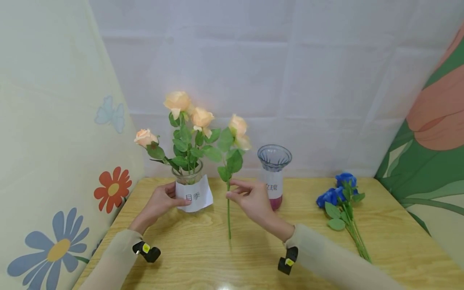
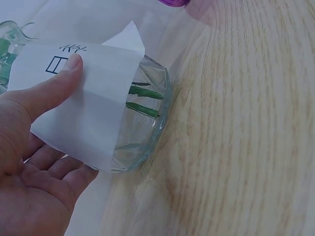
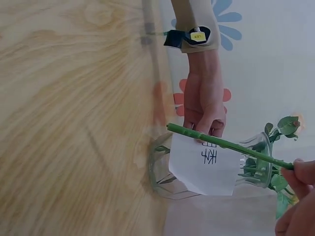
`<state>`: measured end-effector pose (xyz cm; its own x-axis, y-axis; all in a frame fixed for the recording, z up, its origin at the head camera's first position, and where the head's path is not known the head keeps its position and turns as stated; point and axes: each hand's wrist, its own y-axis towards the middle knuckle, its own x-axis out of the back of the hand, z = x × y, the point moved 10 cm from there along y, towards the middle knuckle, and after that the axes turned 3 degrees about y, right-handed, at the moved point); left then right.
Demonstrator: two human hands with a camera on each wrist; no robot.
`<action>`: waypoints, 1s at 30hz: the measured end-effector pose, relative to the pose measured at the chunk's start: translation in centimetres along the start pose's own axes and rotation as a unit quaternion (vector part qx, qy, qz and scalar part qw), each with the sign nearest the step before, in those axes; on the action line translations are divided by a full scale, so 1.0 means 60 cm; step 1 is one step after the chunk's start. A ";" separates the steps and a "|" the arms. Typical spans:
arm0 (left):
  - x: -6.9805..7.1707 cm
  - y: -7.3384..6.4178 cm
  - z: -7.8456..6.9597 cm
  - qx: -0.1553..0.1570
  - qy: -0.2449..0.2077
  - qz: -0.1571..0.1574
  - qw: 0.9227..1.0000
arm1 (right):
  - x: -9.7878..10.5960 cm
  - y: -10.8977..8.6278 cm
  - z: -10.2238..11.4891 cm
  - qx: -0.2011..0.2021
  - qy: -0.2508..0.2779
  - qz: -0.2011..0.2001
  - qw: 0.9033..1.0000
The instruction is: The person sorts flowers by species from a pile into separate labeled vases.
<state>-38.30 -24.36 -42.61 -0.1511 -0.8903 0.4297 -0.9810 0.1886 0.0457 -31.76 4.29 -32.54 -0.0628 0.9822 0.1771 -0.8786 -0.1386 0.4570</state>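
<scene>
My left hand [image 1: 161, 203] holds a clear glass vase [image 2: 160, 118] at its side, thumb pressed on the white paper label [image 1: 201, 195] and fingers behind. Three peach roses [image 1: 177, 100] with green leaves stand in this vase, one leaning left; cut stem ends show through the glass in the left wrist view. Just right of the vase, my right hand [image 1: 255, 201] pinches another peach rose [image 1: 237, 125] between thumb and fingers, bloom up. Its bare lower stem [image 3: 231, 146] hangs below the fingers, and in the right wrist view it crosses in front of the label.
Behind my right hand stands a second glass vase [image 1: 274, 157] with a flared bluish rim, a white label and a purple-pink base. Several blue roses [image 1: 346, 180] lie at the right on the wooden table [image 1: 297, 257]. A white cloth backdrop [image 1: 326, 80] hangs behind.
</scene>
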 end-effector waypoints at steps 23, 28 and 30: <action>0.001 0.000 0.002 0.001 -0.002 -0.004 1.000 | -0.066 0.142 0.114 0.108 0.009 -0.059 0.992; 0.001 0.002 0.002 -0.002 -0.001 -0.005 1.000 | -0.069 0.171 0.135 0.120 0.013 -0.075 0.990; 0.002 0.002 0.002 -0.004 0.001 -0.005 1.000 | -0.072 0.180 0.140 0.125 0.016 -0.078 0.989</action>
<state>-38.46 -24.48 -42.68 -0.1408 -0.8913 0.4309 -0.9815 0.1826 0.0569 -36.99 -2.52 -21.03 0.0464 0.9970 0.0614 -0.7350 -0.0076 0.6780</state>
